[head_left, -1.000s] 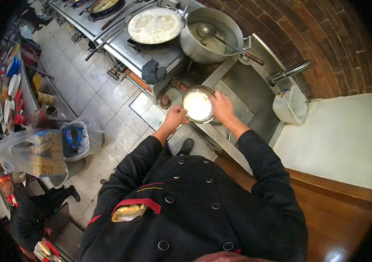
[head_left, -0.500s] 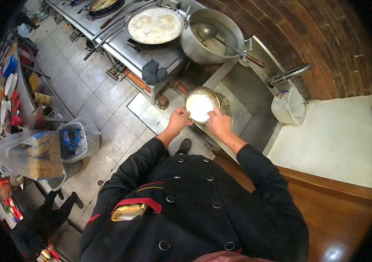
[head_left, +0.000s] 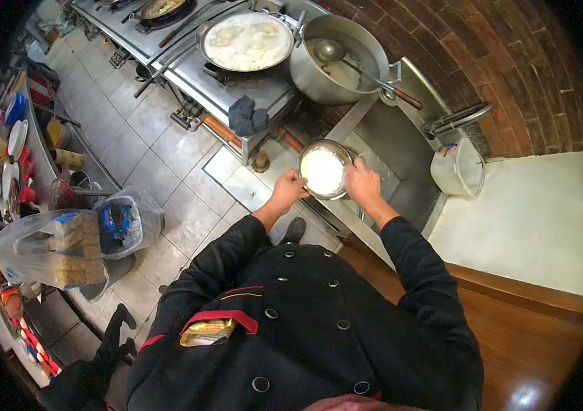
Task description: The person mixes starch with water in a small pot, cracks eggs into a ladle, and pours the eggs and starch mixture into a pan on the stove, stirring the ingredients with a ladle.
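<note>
A round metal bowl (head_left: 333, 146) is held in front of me at the near edge of the sink. Bright white contents (head_left: 323, 171) fill much of it, too glaring to make out in detail. My left hand (head_left: 287, 191) pinches the bowl's left rim between thumb and fingers. At the right rim, my right hand (head_left: 362, 181) is closed with the fingers curled. Whatever it grips is hidden.
Left of the sink (head_left: 408, 164), a stove holds a wide pan (head_left: 247, 42) of white food. Beside it stands a large pot (head_left: 305, 68) with a ladle (head_left: 366, 75). A white bucket (head_left: 457, 170) sits below the tap (head_left: 457, 120). Another person (head_left: 93, 373) is at lower left.
My right hand has shifted from the bowl's lower right up to its right side. My left hand stays on the rim. The person at lower left has moved.
</note>
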`<state>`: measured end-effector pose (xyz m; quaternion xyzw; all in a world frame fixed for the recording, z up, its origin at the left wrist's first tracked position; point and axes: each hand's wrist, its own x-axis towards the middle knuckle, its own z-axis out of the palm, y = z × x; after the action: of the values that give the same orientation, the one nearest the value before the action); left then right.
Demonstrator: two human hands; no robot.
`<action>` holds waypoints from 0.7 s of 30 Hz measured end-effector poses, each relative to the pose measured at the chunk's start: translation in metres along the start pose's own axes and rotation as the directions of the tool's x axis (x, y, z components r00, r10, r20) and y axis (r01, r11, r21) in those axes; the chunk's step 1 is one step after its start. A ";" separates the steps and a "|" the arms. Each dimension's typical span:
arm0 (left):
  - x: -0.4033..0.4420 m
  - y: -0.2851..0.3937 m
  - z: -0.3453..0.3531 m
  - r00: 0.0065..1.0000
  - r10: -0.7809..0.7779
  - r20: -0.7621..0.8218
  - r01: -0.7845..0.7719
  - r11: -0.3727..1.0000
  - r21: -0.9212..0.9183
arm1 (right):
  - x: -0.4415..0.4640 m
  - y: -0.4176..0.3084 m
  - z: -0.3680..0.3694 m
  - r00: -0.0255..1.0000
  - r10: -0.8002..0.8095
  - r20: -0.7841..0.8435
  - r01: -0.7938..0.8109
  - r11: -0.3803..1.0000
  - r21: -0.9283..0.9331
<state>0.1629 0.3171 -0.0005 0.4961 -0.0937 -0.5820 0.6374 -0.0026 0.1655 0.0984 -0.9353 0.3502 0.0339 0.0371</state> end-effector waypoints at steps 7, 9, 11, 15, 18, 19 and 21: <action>-0.003 -0.003 0.005 0.999 -0.012 -0.038 0.011 1.000 -0.017 | -0.028 -0.018 0.010 0.974 0.218 0.052 -0.224 0.965 0.134; -0.004 -0.002 0.006 1.000 -0.011 -0.029 0.010 1.000 -0.022 | -0.030 -0.026 0.009 0.928 0.330 0.174 -0.362 0.907 0.214; -0.003 0.000 0.004 0.999 -0.037 -0.002 0.036 0.999 -0.027 | -0.031 -0.035 0.006 0.914 0.342 0.216 -0.395 0.869 0.297; -0.002 0.000 0.004 0.994 -0.098 0.043 0.100 0.994 -0.035 | -0.025 -0.044 0.021 0.901 0.361 0.242 -0.434 0.747 0.504; -0.003 0.004 0.006 0.993 -0.109 0.046 0.110 0.993 -0.028 | -0.014 -0.042 0.013 0.903 0.370 0.220 -0.430 0.767 0.477; -0.003 0.005 0.005 0.993 -0.111 0.048 0.112 0.993 -0.027 | -0.013 -0.042 0.004 0.907 0.371 0.201 -0.421 0.803 0.421; -0.003 0.007 0.003 0.991 -0.116 0.063 0.117 0.993 -0.023 | -0.015 -0.043 -0.023 0.951 0.306 0.047 -0.304 0.894 0.330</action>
<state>0.1645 0.3171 0.0071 0.4742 -0.0765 -0.6344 0.6057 0.0157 0.2057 0.1243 -0.8491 0.4932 -0.0230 0.1878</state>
